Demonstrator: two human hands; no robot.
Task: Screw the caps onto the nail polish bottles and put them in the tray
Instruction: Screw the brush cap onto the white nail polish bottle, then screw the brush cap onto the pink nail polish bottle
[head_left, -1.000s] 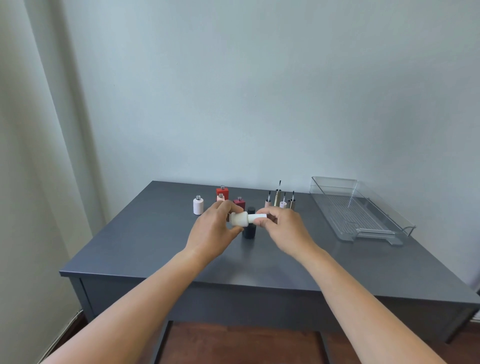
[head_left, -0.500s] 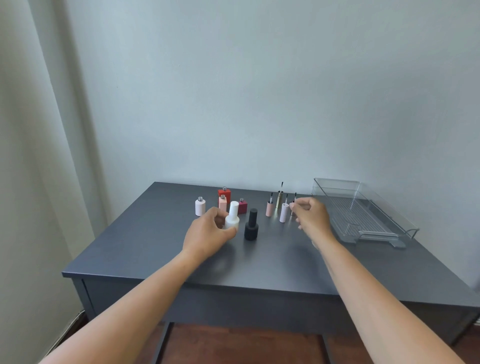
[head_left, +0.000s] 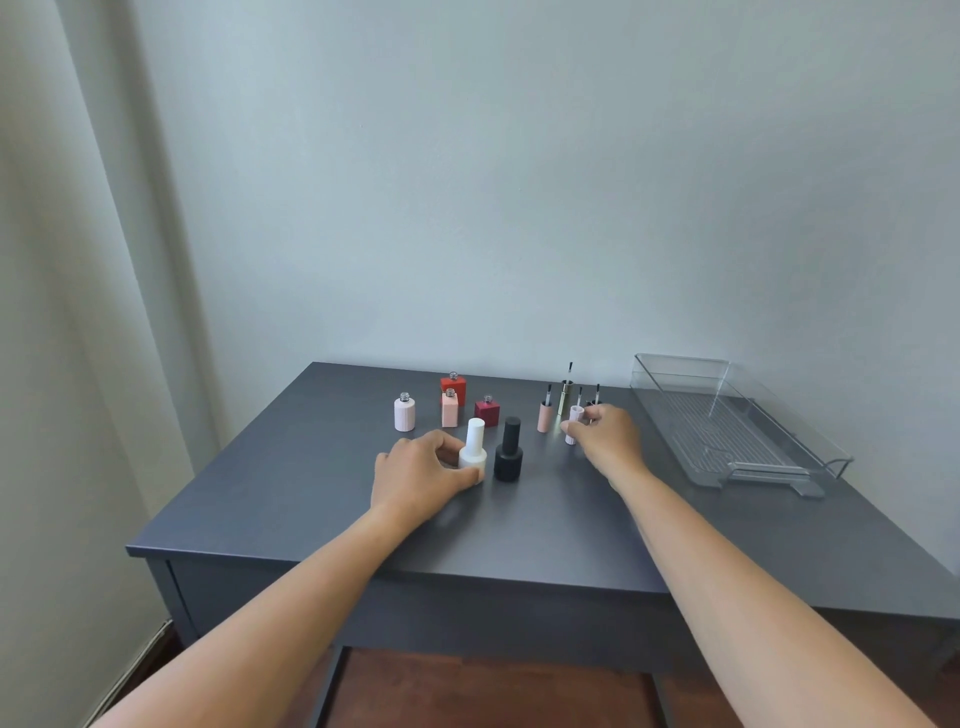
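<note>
white round capped bottle (head_left: 472, 452) upright, beside black capped bottle (head_left: 508, 451) | pale pink ribbed cap (head_left: 576, 414) upright | clear plastic tray (head_left: 680, 379) at right

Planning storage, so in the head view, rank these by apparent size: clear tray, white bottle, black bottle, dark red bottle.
1. clear tray
2. white bottle and black bottle, about alike, unranked
3. dark red bottle, smallest, though slightly farther back

Two capped bottles (head_left: 508, 452) stand near-centre on the bench (head_left: 311, 493), open bottles (head_left: 450, 410) behind-left, loose caps (head_left: 545, 415) behind-right, tray (head_left: 680, 359) far right.
</note>
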